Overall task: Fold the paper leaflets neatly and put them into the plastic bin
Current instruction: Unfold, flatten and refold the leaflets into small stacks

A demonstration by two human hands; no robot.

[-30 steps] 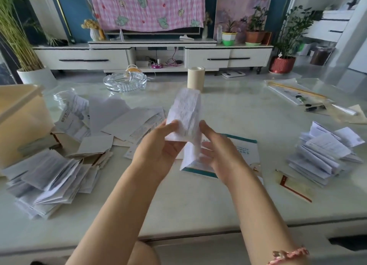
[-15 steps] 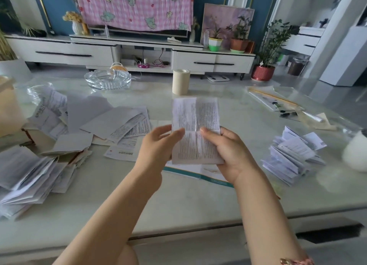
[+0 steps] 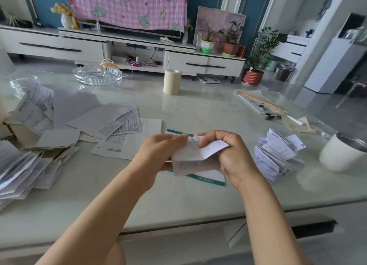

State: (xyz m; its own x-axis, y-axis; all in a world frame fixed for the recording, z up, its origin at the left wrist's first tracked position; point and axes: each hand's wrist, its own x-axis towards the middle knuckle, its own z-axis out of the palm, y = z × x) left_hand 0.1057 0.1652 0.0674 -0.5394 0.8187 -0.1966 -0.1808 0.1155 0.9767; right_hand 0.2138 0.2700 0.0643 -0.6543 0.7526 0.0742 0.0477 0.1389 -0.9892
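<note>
A white printed leaflet is bent over into a fold just above the table's middle. My left hand grips its left edge, and my right hand curls round its right side with fingers over the top. Loose unfolded leaflets lie spread at the left. More leaflets sit in a heap at the near left. A pile of folded leaflets lies to the right of my right hand. The plastic bin is out of view.
A teal-edged booklet lies under my hands. A white cup stands at the right edge. A glass ashtray, a tape roll and a folder with pens sit further back on the marble table.
The leaflet was held upright and open; now it is lowered and folded over between both hands. The view has swung right, so the beige bin at the left has left the frame.
</note>
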